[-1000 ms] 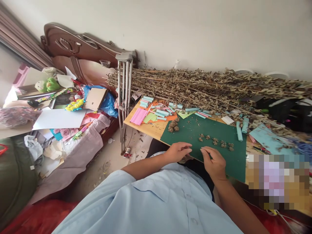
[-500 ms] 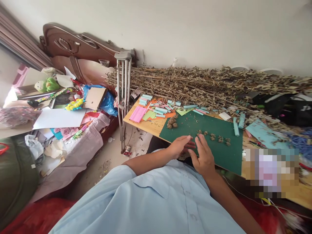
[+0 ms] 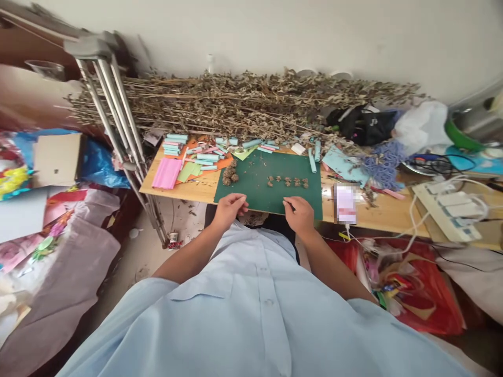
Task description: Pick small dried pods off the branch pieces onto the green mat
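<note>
My left hand [image 3: 230,210] is at the near edge of a green mat [image 3: 257,180], its fingers curled in towards the thumb. Whatever it may hold is too small to make out. Across a gap, my right hand [image 3: 299,212] is over the same edge with its fingers likewise bent and pressed together; their contents cannot be made out. Dried brown plant balls [image 3: 229,175] are heaped at the mat's left side. Several small dried clumps [image 3: 288,181] lie in short rows right of the mat's middle.
Rolled paper pieces [image 3: 208,157] and pink paper [image 3: 166,173] lie on the wooden table [image 3: 184,195]. Dried stalks [image 3: 236,104] are piled along the wall. Crutches [image 3: 118,110] stand at the left. To the right are a blurred phone [image 3: 346,204] on a cable and a power strip [image 3: 444,209].
The view has swung to the right, bringing the power strip in. My hands, close together with fingers outstretched before, are now apart with fingers curled. The small clumps appear to lie as before.
</note>
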